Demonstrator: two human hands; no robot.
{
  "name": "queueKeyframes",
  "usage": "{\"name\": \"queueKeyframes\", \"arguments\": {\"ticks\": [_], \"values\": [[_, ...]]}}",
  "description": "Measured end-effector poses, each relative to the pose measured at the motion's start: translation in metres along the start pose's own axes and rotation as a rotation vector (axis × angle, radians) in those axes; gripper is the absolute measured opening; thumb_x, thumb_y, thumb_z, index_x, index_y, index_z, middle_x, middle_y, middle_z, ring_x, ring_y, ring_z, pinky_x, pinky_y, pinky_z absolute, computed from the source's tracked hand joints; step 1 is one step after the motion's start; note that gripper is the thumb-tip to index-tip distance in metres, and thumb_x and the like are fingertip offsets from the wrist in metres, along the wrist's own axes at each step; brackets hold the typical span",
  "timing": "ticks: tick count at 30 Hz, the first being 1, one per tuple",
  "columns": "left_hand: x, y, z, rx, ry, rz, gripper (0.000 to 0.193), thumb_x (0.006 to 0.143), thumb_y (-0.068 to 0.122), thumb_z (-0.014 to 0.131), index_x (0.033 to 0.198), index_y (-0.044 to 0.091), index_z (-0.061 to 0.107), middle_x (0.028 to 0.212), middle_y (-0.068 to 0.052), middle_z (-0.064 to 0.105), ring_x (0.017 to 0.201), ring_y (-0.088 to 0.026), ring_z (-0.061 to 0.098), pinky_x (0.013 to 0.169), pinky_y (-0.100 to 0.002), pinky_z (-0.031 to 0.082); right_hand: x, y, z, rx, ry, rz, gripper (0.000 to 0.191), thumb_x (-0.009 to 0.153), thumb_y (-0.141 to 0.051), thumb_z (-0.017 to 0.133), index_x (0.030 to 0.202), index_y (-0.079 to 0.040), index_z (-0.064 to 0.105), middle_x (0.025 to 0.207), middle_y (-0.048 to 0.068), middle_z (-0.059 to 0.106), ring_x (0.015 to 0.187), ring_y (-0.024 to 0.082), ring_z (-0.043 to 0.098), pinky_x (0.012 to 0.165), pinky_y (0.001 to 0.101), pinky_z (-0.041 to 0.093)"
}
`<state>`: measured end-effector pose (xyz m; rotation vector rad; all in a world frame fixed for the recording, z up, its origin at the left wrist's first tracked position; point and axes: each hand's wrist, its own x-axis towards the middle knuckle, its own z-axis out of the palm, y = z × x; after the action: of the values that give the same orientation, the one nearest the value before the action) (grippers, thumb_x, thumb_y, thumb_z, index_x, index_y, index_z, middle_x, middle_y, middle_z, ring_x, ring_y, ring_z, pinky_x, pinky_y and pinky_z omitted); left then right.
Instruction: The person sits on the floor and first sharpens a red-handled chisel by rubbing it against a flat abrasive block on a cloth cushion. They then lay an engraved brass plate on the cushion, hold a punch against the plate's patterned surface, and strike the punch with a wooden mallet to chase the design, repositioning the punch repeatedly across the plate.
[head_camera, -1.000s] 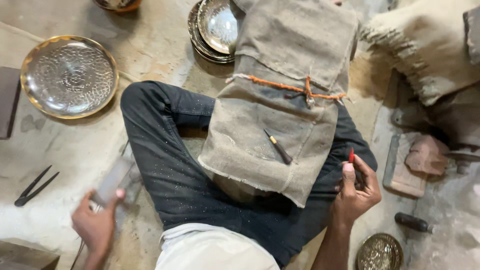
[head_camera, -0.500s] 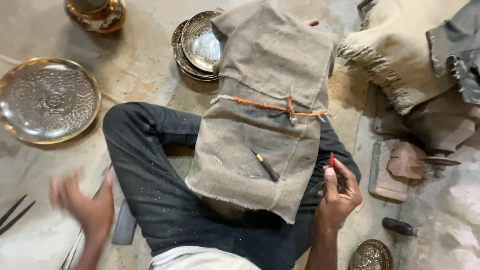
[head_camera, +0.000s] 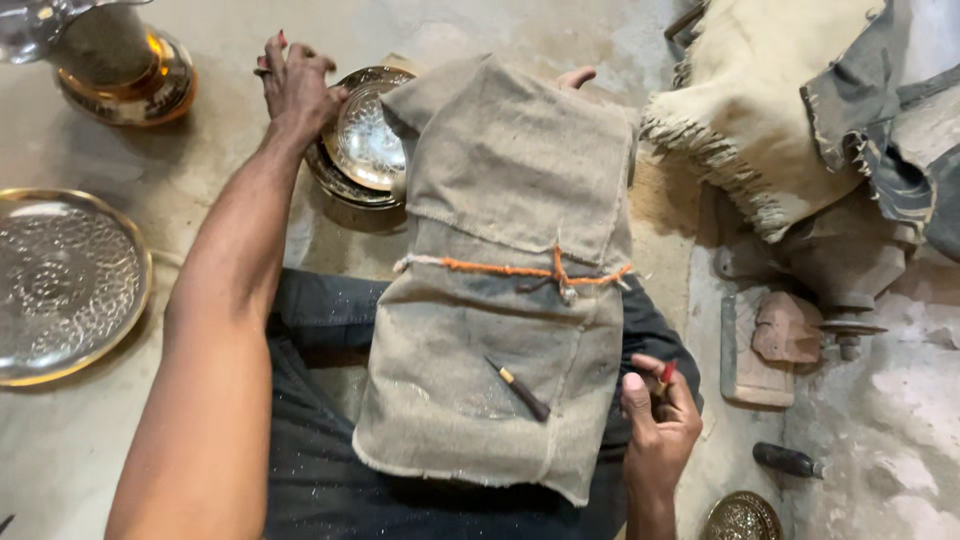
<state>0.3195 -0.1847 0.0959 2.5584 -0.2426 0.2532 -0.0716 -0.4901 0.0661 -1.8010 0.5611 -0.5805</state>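
Burlap cloth (head_camera: 500, 300) covers most of a foot; only toes (head_camera: 577, 76) peek out beyond it. The stacked metal plates (head_camera: 362, 150) sit partly behind the cloth. A small engraved bowl (head_camera: 742, 518) is cut off at the bottom edge. The right hand (head_camera: 658, 425) hides most of a red-tipped tool (head_camera: 666, 373).

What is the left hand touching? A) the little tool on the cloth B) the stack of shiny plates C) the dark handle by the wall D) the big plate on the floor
B: the left hand rests on the rim of the stack of shiny plates, while the big plate and the little tool on the cloth lie untouched.
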Motion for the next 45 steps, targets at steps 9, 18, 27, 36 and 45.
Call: {"name": "queueKeyframes", "arguments": {"ticks": [9, 18, 27, 36, 45], "values": [[-0.003, -0.003, 0.005, -0.259, 0.179, -0.037, 0.013, 0.098, 0.010, 0.064, 0.099, 0.010, 0.077, 0.121, -0.008, 0.071, 0.093, -0.024, 0.074, 0.080, -0.040, 0.065, 0.043, -0.016, 0.017, -0.120, 0.003, -0.071, 0.013, 0.100, -0.015, 0.071, 0.099, -0.002, 0.073, 0.072, -0.006, 0.058, 0.063, 0.003, 0.049, 0.058, 0.0203, 0.038], [-0.075, -0.012, -0.044, -0.082, 0.528, 0.156, 0.018, 0.098, -0.001, 0.058, 0.113, -0.002, 0.067, 0.090, -0.017, 0.069, 0.077, -0.027, 0.067, 0.068, -0.042, 0.055, 0.076, -0.071, 0.033, -0.413, -0.322, -0.678, 0.041, 0.088, -0.011, 0.085, 0.126, -0.006, 0.071, 0.123, 0.011, 0.066, 0.097, 0.019, 0.070, 0.078, 0.0305, 0.059], [-0.201, 0.010, -0.074, -0.850, 0.553, -0.125, 0.017, 0.104, -0.004, 0.061, 0.118, 0.000, 0.068, 0.111, -0.009, 0.072, 0.094, -0.011, 0.071, 0.086, -0.022, 0.065, 0.024, -0.087, 0.050, -0.650, -0.610, -0.788, 0.032, 0.077, -0.024, 0.087, 0.095, -0.006, 0.068, 0.095, 0.010, 0.065, 0.067, 0.029, 0.070, 0.058, 0.0379, 0.056], [-0.231, 0.053, -0.020, -0.955, 0.443, -0.080, 0.019, 0.107, -0.002, 0.061, 0.124, 0.000, 0.068, 0.109, -0.008, 0.070, 0.093, -0.014, 0.065, 0.080, -0.025, 0.056, 0.052, -0.061, 0.010, -0.419, -0.479, -0.685, 0.014, 0.093, -0.001, 0.060, 0.107, -0.005, 0.062, 0.098, 0.007, 0.064, 0.084, 0.023, 0.066, 0.074, 0.0352, 0.055], [-0.264, 0.076, -0.007, -1.018, -0.010, 0.035, 0.029, 0.100, 0.002, 0.066, 0.128, -0.001, 0.068, 0.114, -0.008, 0.075, 0.099, -0.012, 0.070, 0.089, -0.025, 0.058, 0.119, -0.058, 0.013, -0.253, -0.579, -0.470, 0.028, 0.092, -0.014, 0.075, 0.116, -0.004, 0.067, 0.081, -0.002, 0.059, 0.068, 0.006, 0.050, 0.059, 0.0225, 0.041]]}}
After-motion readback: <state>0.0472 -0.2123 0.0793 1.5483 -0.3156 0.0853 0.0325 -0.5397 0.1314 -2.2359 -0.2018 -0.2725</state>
